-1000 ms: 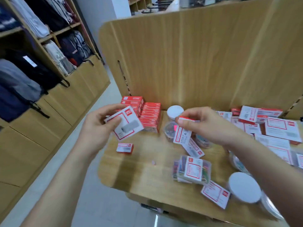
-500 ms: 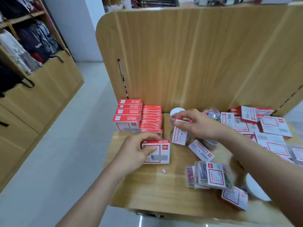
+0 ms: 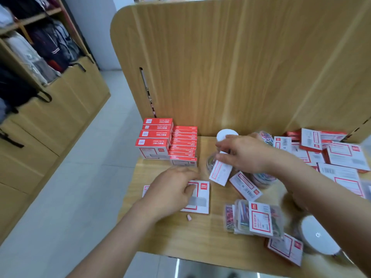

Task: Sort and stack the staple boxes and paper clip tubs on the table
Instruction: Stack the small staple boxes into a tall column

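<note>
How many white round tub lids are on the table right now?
2. The back lid sits by the wooden panel, beyond the right hand; the near lid at the near right corner. The arm may hide others.

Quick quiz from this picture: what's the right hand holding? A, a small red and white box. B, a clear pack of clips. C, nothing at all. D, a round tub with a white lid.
A: the right hand pinches a small red and white box in the air near the white-lidded tub, while the left hand holds a larger staple box flat on the table.
</note>
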